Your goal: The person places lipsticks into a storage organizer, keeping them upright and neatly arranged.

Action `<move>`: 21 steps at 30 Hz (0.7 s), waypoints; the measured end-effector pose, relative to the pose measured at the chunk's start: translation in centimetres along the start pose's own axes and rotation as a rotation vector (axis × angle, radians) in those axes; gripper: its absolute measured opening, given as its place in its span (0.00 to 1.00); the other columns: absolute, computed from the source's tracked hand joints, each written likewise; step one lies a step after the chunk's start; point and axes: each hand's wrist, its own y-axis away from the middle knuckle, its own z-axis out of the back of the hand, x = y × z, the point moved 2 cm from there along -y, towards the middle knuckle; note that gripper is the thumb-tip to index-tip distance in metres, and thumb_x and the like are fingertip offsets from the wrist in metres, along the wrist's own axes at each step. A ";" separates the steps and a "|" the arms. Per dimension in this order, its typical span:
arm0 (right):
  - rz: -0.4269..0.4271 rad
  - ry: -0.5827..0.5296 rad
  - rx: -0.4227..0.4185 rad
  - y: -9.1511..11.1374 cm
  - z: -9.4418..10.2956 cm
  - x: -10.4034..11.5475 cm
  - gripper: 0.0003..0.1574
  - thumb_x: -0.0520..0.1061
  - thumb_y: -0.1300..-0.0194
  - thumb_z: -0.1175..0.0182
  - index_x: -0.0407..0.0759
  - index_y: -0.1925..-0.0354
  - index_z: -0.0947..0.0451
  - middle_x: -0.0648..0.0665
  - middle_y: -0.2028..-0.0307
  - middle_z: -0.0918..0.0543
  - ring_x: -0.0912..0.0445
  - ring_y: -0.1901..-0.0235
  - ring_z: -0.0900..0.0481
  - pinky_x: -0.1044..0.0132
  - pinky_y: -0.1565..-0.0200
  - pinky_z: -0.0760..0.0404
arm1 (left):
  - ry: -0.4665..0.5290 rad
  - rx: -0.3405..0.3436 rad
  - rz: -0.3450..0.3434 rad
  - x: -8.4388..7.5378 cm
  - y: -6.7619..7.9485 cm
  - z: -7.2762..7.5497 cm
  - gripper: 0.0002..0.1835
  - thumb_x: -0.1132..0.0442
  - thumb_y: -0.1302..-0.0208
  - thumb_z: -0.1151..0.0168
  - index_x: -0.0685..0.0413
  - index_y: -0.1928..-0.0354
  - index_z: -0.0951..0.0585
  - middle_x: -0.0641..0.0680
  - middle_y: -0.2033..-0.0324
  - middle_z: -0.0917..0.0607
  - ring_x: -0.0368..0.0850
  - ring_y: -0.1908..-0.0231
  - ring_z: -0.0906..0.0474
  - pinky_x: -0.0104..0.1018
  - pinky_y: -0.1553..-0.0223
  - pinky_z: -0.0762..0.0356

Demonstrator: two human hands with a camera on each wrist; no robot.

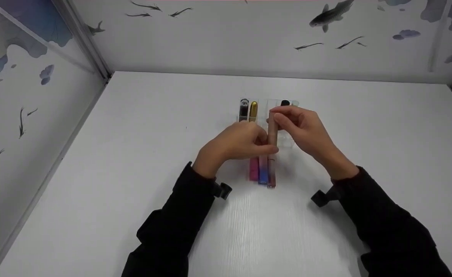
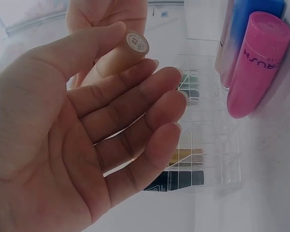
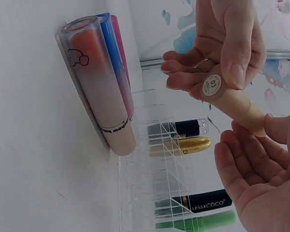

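Note:
My left hand and right hand both pinch a slim beige makeup tube, one at each end. In the right wrist view, a round "03" label marks the end of the tube at the left thumb and forefinger. The other left fingers extend loosely, as the left wrist view shows. Right thumb and fingertips grip the far end. The tube is held above a clear divided organizer, partly hidden behind the hands. Within it stand a black tube, a gold one, a black "LESSXCOCO" one and a green one.
Nearer me, three tubes lie side by side on the white table: a pink one, a blue one and a reddish one fading to pale. White panels with fish prints border the table at the back and left.

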 end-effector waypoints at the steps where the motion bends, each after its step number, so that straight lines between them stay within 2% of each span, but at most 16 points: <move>1: -0.001 -0.002 0.000 0.0 0.0 0.0 0.19 0.45 0.23 0.43 0.35 0.42 0.20 0.42 0.54 0.14 0.53 0.55 0.15 0.65 0.50 0.18 | -0.001 0.002 0.005 0.0 0.0 0.0 0.19 0.48 0.29 0.36 0.55 0.72 0.15 0.44 0.85 0.29 0.36 0.84 0.37 0.30 0.80 0.41; 6: 0.003 -0.022 -0.002 0.1 0.0 0.0 0.19 0.45 0.23 0.43 0.35 0.41 0.20 0.41 0.54 0.14 0.51 0.55 0.15 0.64 0.50 0.18 | 0.009 0.016 0.036 0.2 -0.1 -0.1 0.17 0.49 0.29 0.36 0.56 0.66 0.13 0.47 0.82 0.24 0.37 0.81 0.33 0.29 0.78 0.37; 9: 0.004 -0.012 -0.008 0.0 0.0 0.0 0.19 0.45 0.23 0.43 0.36 0.41 0.21 0.41 0.54 0.14 0.51 0.56 0.15 0.65 0.51 0.18 | 0.012 0.027 0.079 0.3 -0.1 0.0 0.15 0.50 0.30 0.35 0.55 0.61 0.12 0.48 0.76 0.16 0.37 0.77 0.29 0.30 0.74 0.32; 11: 0.004 -0.005 -0.013 0.0 0.1 0.0 0.19 0.45 0.23 0.43 0.35 0.41 0.21 0.41 0.54 0.15 0.51 0.56 0.15 0.65 0.51 0.17 | -0.019 0.004 0.120 0.4 -0.1 0.0 0.14 0.51 0.31 0.33 0.54 0.58 0.11 0.48 0.71 0.13 0.38 0.74 0.26 0.31 0.71 0.29; 13: 0.008 0.001 -0.021 0.0 0.1 -0.1 0.19 0.44 0.23 0.43 0.35 0.41 0.21 0.41 0.53 0.15 0.52 0.56 0.15 0.65 0.51 0.17 | -0.081 -0.052 0.175 0.6 -0.1 0.2 0.14 0.51 0.32 0.32 0.54 0.56 0.11 0.48 0.67 0.12 0.40 0.71 0.23 0.32 0.68 0.26; 17: 0.020 0.004 -0.039 0.0 0.2 -0.2 0.19 0.44 0.23 0.43 0.35 0.41 0.21 0.41 0.53 0.15 0.52 0.56 0.15 0.65 0.51 0.17 | -0.211 -0.221 0.317 1.2 0.0 0.5 0.13 0.52 0.32 0.32 0.53 0.55 0.11 0.50 0.64 0.12 0.43 0.68 0.20 0.36 0.65 0.22; 21: 0.030 0.006 -0.046 0.0 0.2 -0.2 0.18 0.43 0.23 0.43 0.34 0.41 0.21 0.41 0.53 0.15 0.52 0.57 0.15 0.65 0.52 0.17 | -0.260 -0.332 0.418 1.8 0.0 0.6 0.12 0.54 0.33 0.30 0.51 0.54 0.10 0.50 0.61 0.11 0.45 0.64 0.17 0.39 0.63 0.20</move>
